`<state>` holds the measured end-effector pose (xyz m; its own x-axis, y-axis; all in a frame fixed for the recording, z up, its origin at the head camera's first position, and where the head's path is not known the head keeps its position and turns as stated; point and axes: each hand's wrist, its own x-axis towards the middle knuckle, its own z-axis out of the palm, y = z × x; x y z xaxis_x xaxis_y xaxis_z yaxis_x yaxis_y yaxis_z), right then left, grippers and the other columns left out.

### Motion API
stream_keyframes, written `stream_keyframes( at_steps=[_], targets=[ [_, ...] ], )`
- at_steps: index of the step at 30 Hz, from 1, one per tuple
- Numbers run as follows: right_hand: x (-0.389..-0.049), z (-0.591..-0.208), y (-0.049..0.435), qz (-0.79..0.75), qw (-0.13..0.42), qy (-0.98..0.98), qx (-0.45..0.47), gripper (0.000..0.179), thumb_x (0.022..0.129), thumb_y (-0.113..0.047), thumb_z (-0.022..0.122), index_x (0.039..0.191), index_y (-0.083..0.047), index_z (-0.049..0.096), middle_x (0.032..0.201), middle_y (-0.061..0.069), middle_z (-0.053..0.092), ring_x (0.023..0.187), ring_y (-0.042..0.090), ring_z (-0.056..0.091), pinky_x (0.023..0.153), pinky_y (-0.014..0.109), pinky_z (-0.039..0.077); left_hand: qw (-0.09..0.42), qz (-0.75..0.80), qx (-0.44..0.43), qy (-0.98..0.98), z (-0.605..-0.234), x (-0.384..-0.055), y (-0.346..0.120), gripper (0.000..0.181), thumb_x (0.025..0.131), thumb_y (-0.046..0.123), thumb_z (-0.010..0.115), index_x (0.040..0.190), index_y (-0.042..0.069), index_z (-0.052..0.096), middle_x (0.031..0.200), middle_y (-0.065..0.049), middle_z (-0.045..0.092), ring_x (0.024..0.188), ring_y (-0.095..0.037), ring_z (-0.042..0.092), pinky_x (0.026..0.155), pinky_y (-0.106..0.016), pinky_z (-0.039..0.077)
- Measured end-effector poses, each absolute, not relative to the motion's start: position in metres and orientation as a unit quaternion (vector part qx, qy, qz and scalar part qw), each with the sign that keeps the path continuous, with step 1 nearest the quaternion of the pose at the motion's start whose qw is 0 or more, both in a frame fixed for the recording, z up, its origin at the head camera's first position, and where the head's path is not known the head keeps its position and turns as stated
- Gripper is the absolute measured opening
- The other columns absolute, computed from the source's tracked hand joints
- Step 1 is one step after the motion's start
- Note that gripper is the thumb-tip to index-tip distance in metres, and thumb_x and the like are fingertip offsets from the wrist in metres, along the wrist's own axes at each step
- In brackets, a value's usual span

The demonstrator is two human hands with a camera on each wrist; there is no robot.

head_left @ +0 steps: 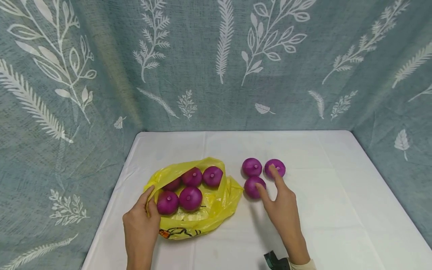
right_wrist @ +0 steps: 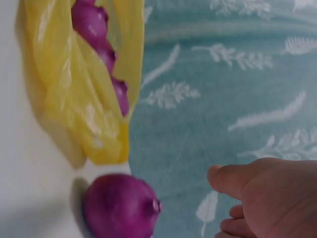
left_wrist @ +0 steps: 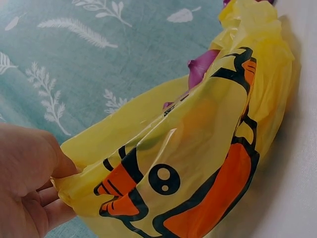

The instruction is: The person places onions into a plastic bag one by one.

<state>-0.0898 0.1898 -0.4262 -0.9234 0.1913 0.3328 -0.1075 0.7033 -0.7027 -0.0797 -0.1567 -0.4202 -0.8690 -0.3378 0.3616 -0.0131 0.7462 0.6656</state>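
A yellow plastic bag (head_left: 216,221) with a printed cartoon lies on its side, mouth wide, with several purple onions (head_left: 191,198) inside. My left hand (head_left: 141,217) pinches the bag's left rim between thumb and fingers; the left wrist view shows the film (left_wrist: 198,129) stretched from that hand. To the right of the bag, three more onions sit close together: a near one (head_left: 252,187), a back one (head_left: 251,167) and a right one (head_left: 275,169). Over these, my right hand (head_left: 283,206) reaches with thumb and index finger spread, holding nothing.
A white cloth (head_left: 337,210) covers the table. Behind and at both sides hangs a teal curtain (head_left: 202,67) with white leaf prints. A dark strap piece (head_left: 276,261) sits at my right wrist.
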Motion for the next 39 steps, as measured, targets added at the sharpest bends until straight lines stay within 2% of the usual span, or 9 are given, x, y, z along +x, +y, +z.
stream_keyframes(
  at_steps=[2,4,12,18,22,27,29,39],
  targets=[
    [-0.088,-0.427,0.196,0.386,0.188,-0.902,-0.039,0.073,0.096,-0.027,0.081,0.158,-0.007,0.049,0.155,0.017,0.056,0.134,0.044,0.059,0.106,0.057,0.05,0.237,-0.343,0.095,-0.904,-0.42,-0.08,-0.157,0.035,0.102,0.001,0.062,0.135,0.003,0.072,0.097,-0.032,0.075,0.048,-0.012,0.036,0.042,-0.029,0.032],
    [-0.086,-0.427,0.203,0.386,0.185,-0.903,-0.051,0.072,0.097,-0.028,0.08,0.158,-0.006,0.049,0.155,0.018,0.055,0.131,0.047,0.06,0.104,0.059,0.05,0.235,-0.343,0.096,-0.904,-0.419,-0.079,-0.157,0.035,0.102,0.001,0.061,0.135,0.004,0.072,0.093,-0.032,0.074,0.048,-0.012,0.035,0.042,-0.029,0.031],
    [-0.077,-0.418,0.228,0.36,0.183,-0.912,-0.07,0.071,0.098,-0.029,0.079,0.157,-0.004,0.049,0.151,0.024,0.057,0.121,0.051,0.065,0.097,0.061,0.054,0.234,-0.344,0.105,-0.903,-0.417,-0.079,-0.157,0.035,0.102,0.001,0.061,0.135,0.004,0.072,0.099,-0.031,0.075,0.05,-0.016,0.038,0.043,-0.028,0.032],
    [-0.071,-0.397,0.241,0.321,0.155,-0.93,-0.092,0.076,0.1,-0.038,0.075,0.16,-0.004,0.044,0.153,0.025,0.054,0.124,0.053,0.062,0.095,0.065,0.053,0.226,-0.347,0.111,-0.904,-0.416,-0.079,-0.156,0.035,0.102,0.002,0.06,0.136,0.004,0.071,0.091,-0.03,0.075,0.05,-0.016,0.037,0.043,-0.029,0.031],
    [-0.072,-0.391,0.243,0.32,0.163,-0.928,-0.094,0.077,0.1,-0.038,0.075,0.161,-0.004,0.043,0.155,0.024,0.053,0.125,0.053,0.061,0.096,0.066,0.051,0.226,-0.347,0.11,-0.904,-0.416,-0.079,-0.156,0.036,0.102,0.002,0.061,0.136,0.005,0.071,0.099,-0.03,0.076,0.051,-0.016,0.038,0.043,-0.029,0.032],
    [-0.086,-0.402,0.241,0.329,0.175,-0.924,-0.089,0.076,0.099,-0.032,0.077,0.159,0.0,0.043,0.152,0.028,0.054,0.127,0.053,0.06,0.098,0.066,0.051,0.222,-0.351,0.103,-0.904,-0.415,-0.08,-0.156,0.037,0.102,0.001,0.06,0.137,0.004,0.071,0.102,-0.03,0.075,0.049,-0.015,0.038,0.042,-0.028,0.033],
    [-0.094,-0.409,0.24,0.334,0.169,-0.923,-0.09,0.077,0.099,-0.033,0.077,0.159,0.002,0.043,0.153,0.029,0.052,0.129,0.053,0.058,0.099,0.066,0.05,0.222,-0.352,0.103,-0.904,-0.415,-0.079,-0.156,0.036,0.102,0.001,0.06,0.137,0.004,0.071,0.096,-0.03,0.075,0.048,-0.015,0.037,0.042,-0.028,0.032],
    [-0.128,-0.437,0.236,0.336,0.101,-0.93,-0.106,0.083,0.1,-0.036,0.074,0.159,0.008,0.036,0.149,0.038,0.051,0.128,0.056,0.057,0.096,0.064,0.053,0.225,-0.344,0.11,-0.905,-0.414,-0.078,-0.159,0.036,0.103,0.002,0.06,0.137,0.004,0.071,0.095,-0.029,0.076,0.048,-0.015,0.037,0.042,-0.028,0.033]
  ],
)
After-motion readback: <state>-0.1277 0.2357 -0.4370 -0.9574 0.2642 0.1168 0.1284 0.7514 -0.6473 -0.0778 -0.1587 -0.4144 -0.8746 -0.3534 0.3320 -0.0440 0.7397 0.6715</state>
